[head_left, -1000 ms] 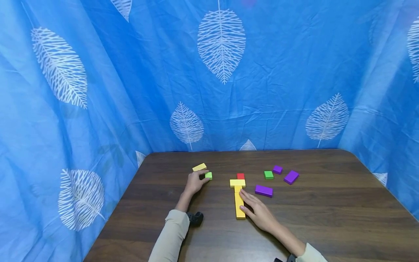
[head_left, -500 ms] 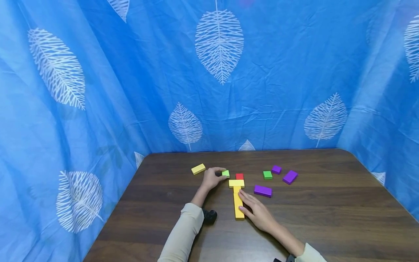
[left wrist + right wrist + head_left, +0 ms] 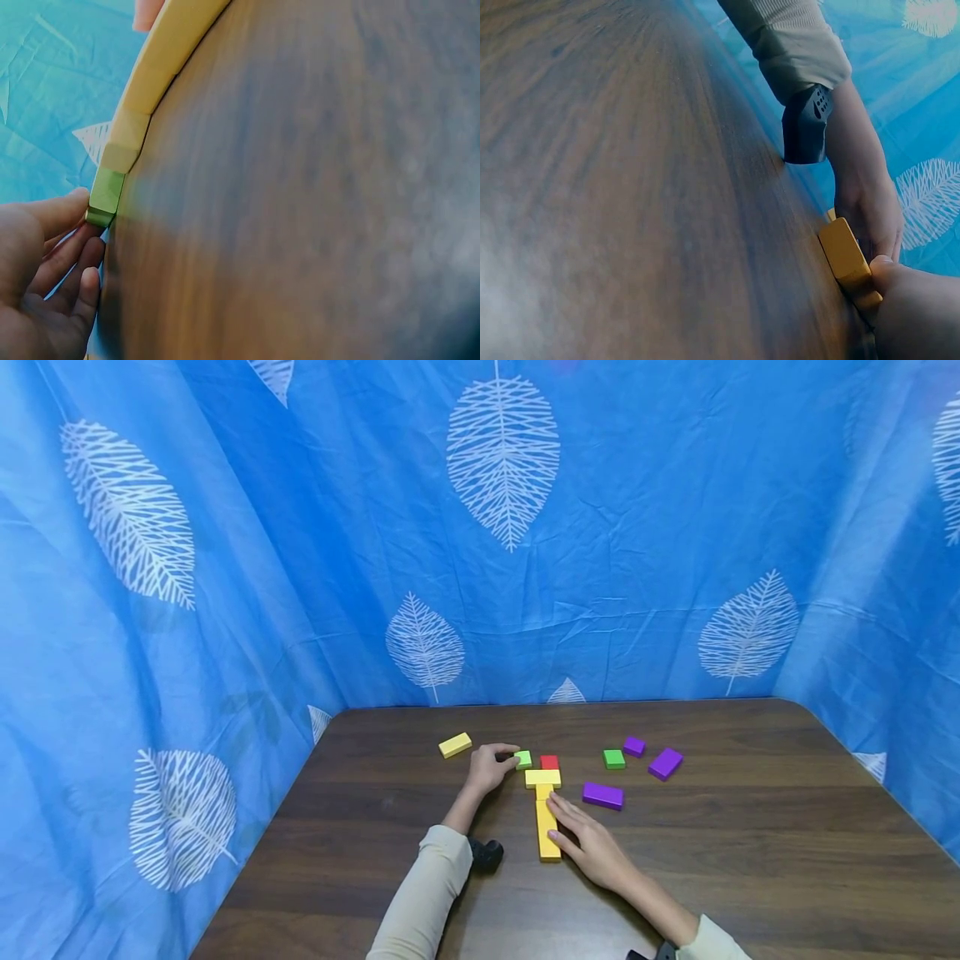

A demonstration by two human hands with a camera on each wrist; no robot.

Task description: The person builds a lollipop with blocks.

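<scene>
My left hand [image 3: 491,767] pinches a light green block [image 3: 524,761] between thumb and fingers, just left of a red block [image 3: 550,762]. In the left wrist view, those fingertips hold the near end of the green block [image 3: 107,193]. A pale yellow block [image 3: 543,778] lies crosswise in front of the red one. From its middle, a small yellow-orange block [image 3: 544,792] and a long yellow-orange block [image 3: 548,839] run toward me, forming a T. My right hand [image 3: 596,853] rests along the right side of this stem, fingers fairly straight, fingertips and thumb touching it.
Off to the left lies a loose pale yellow block [image 3: 455,744]. On the right are a green block [image 3: 614,759], a small purple block [image 3: 634,746] and two larger purple blocks, one tilted [image 3: 665,764] and one nearer [image 3: 603,796]. A blue leaf-print curtain [image 3: 615,527] hangs behind the table.
My left hand has carried the light green block rightward from beside the loose yellow block to the red block's left side. My right hand has stayed in place.
</scene>
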